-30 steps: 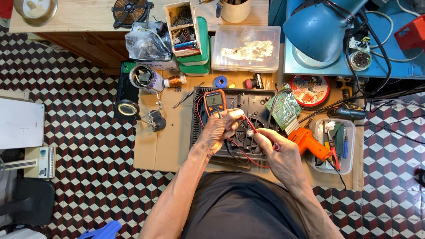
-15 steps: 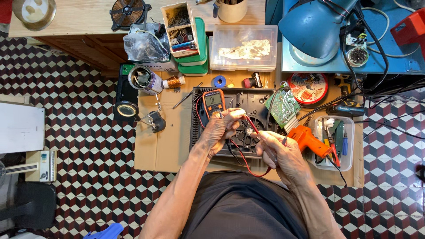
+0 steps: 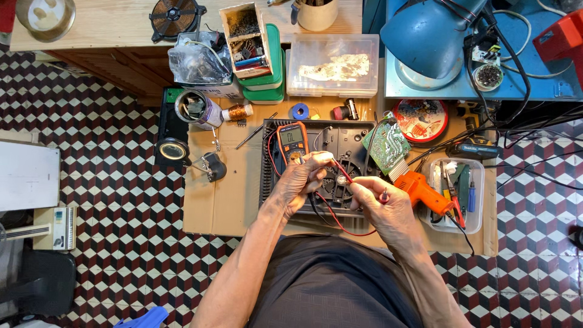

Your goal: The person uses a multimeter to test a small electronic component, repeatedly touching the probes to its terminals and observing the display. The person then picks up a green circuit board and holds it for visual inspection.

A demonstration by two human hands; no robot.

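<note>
Red and black test leads run from an orange multimeter (image 3: 292,141) lying on the opened black appliance casing (image 3: 340,146), and both hands work over that casing. The left hand (image 3: 297,182) comes in from the lower left with the forearm angled up across the cardboard sheet (image 3: 228,200); its fingers are curled shut around the upper end of the red probe (image 3: 341,173), knuckles up, thumb side toward the meter. The right hand (image 3: 382,206) sits just beside it, lower and to the right, wrist bent inward, fingers closed on the lower, thicker end of the same red probe, whose red butt shows by the knuckles. The 2 hands are close together, nearly touching, above the casing's round fan grille. A loop of red lead (image 3: 340,228) sags below them toward the person's lap. Just right of the right hand lies an orange tool (image 3: 425,191), beside a clear plastic tray of hand tools (image 3: 477,200). A green circuit board (image 3: 388,146) leans at the casing's right edge.
</note>
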